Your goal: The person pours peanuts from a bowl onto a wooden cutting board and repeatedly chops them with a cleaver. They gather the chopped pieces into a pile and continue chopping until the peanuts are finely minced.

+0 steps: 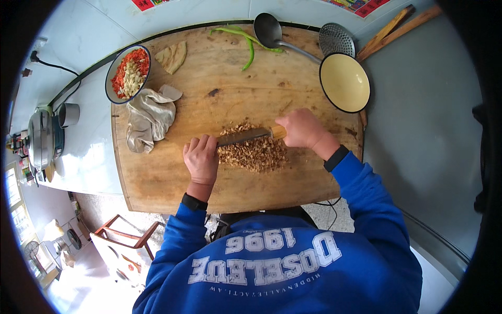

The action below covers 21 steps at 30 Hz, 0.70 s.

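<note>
A heap of chopped nuts or similar brown bits (255, 157) lies on the wooden board (157, 184). Across the heap runs a broad-bladed knife (243, 136), seen from above with its spine up. My right hand (300, 127) is closed around its wooden handle. My left hand (201, 157) grips the far end of the blade, fingers over the spine. The blade's lower edge is hidden in the bits.
At the left stand a bowl of chopped red and pale food (131, 74) and a crumpled cloth (151, 117). Flatbread (172, 57), green peppers (250, 51) and a ladle (268, 31) lie at the back. An empty enamel bowl (345, 82) and a skimmer (336, 39) are back right.
</note>
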{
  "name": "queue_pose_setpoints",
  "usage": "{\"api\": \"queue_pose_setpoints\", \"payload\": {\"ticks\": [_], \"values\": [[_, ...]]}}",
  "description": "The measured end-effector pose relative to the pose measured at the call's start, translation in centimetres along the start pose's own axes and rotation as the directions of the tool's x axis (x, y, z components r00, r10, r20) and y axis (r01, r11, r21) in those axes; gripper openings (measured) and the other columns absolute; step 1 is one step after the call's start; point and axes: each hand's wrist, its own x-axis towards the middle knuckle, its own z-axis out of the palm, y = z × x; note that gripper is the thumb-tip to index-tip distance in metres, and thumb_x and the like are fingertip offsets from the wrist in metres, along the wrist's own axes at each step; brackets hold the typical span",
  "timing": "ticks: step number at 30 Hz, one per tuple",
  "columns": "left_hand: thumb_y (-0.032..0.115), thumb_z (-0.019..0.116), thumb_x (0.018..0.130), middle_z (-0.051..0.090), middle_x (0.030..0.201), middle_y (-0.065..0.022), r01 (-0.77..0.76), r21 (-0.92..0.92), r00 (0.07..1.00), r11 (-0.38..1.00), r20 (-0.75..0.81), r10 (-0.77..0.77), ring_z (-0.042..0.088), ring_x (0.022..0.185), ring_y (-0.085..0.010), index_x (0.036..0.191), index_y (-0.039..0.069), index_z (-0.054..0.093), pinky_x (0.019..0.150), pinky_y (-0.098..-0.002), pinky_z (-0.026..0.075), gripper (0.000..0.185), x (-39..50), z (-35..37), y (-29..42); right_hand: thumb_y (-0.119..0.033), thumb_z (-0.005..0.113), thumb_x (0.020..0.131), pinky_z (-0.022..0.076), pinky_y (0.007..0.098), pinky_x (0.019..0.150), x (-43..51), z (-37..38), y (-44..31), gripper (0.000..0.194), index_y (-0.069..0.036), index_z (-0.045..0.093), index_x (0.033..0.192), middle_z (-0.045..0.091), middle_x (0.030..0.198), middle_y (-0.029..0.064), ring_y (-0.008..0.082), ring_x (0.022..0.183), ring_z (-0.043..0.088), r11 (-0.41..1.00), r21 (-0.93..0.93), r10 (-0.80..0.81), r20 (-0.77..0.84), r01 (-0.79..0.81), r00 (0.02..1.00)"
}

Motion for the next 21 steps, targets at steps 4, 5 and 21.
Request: {"api": "queue_pose_setpoints", "payload": {"ticks": [4,5,21], "values": [[0.011,0.076,0.079,0.060,0.081,-0.0012,-0.005,-0.114,0.997,0.993,-0.071,-0.003,0.061,0.079,-0.0253,0.082,0.017,0.059,0.071,-0.0416,0.043,0.017,0.4,-0.3,-0.9,-0.012,0.070,0.066,0.0584,0.0537,0.072,0.3,-0.5,-0.3,0.026,-0.010,0.079,0.090,0.073,0.079,0.0185,0.0415,0.080,0.072,1.000,-0.020,0.003,0.024,-0.003,1.000],[0.011,0.076,0.079,0.060,0.081,-0.0012,0.006,-0.124,0.997,0.992,-0.079,-0.016,0.061,0.079,-0.0252,0.082,0.017,0.059,0.071,-0.0416,0.043,0.017,0.4,-0.4,-1.1,-0.012,0.070,0.066,0.0592,0.0533,0.073,0.5,-0.5,-0.3,0.025,-0.010,0.080,0.090,0.074,0.080,0.0176,0.0405,0.081,0.073,0.999,-0.024,-0.031,-0.006,0.031,1.000],[0.011,0.075,0.081,0.061,0.083,-0.0020,0.030,-0.111,0.997,0.993,-0.065,-0.038,0.061,0.080,-0.0269,0.084,0.016,0.061,0.072,-0.0417,0.044,0.016,0.7,-0.2,-0.9,-0.012,0.069,0.065,0.0580,0.0548,0.071,1.7,-0.5,0.7,0.028,-0.010,0.080,0.091,0.072,0.078,0.0187,0.0419,0.081,0.072,0.999,-0.035,-0.024,0.009,0.024,1.000]]}}
